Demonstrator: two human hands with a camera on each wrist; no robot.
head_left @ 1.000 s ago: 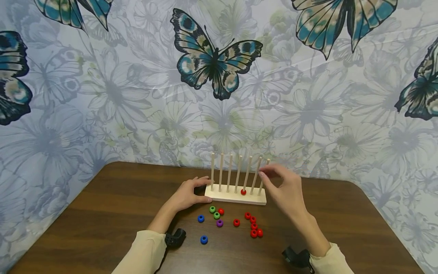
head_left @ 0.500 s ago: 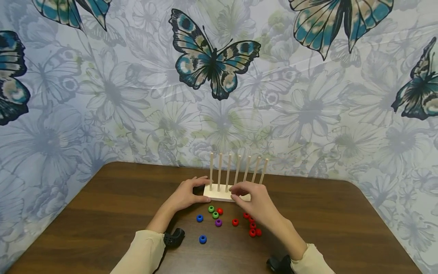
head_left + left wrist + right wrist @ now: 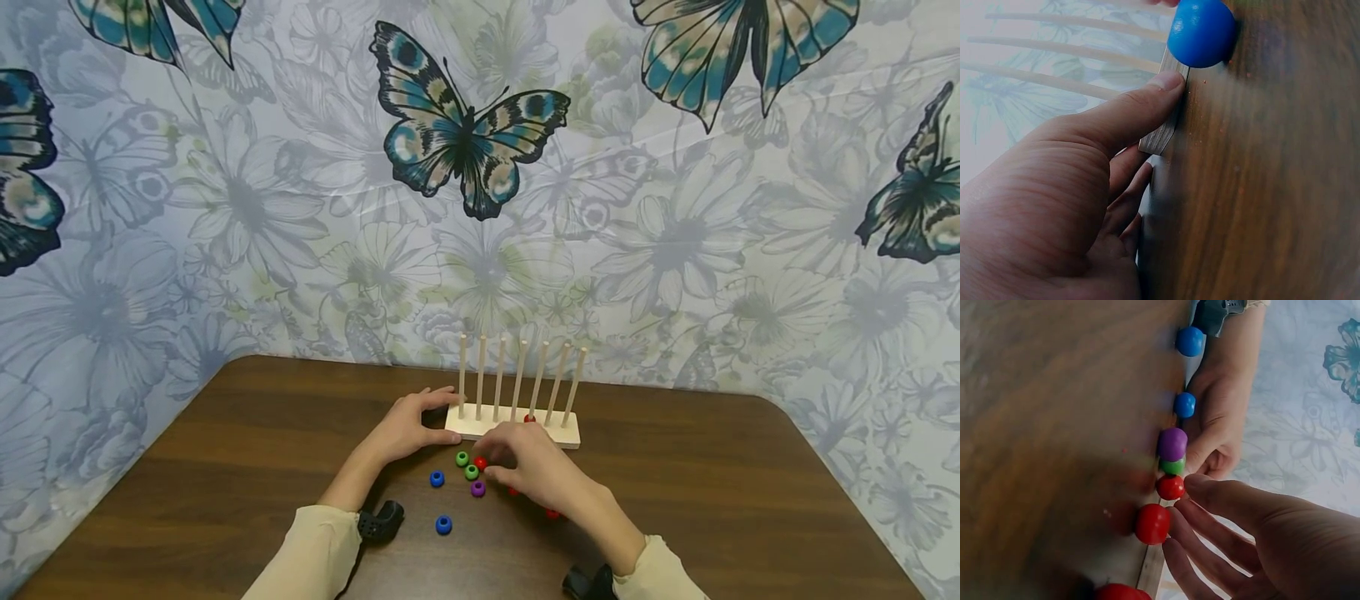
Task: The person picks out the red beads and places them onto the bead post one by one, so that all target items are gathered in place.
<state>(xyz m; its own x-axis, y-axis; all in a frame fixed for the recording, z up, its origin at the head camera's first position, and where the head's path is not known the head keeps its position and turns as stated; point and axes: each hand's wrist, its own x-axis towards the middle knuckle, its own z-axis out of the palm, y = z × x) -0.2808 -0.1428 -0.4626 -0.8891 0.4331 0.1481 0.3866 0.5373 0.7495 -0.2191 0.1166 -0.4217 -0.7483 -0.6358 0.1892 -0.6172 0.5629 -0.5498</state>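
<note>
A pale wooden peg stand (image 3: pixel 472 427), a flat base with several upright pegs, stands near the table's back edge. My left hand (image 3: pixel 405 427) holds its left end; in the left wrist view the thumb (image 3: pixel 1154 94) presses the front edge of the base, fingers behind. One red bead (image 3: pixel 529 418) sits low on a peg, partly hidden by my right hand (image 3: pixel 536 465). That hand reaches down in front of the stand, its thumb and fingers parted around a loose red bead (image 3: pixel 481 463), fingertips right at it. In the right wrist view the thumb tip overlaps this bead.
Two green beads (image 3: pixel 472 472), a purple bead (image 3: pixel 478 489) and two blue beads (image 3: pixel 444 525) lie left of the right hand. More red beads (image 3: pixel 1152 524) lie under it, mostly hidden in the head view. A butterfly-print cloth (image 3: pixel 300 208) hangs behind the table.
My right hand has moved left and down from the right end of the stand, across its front, to the loose red bead. My left hand stays on the stand.
</note>
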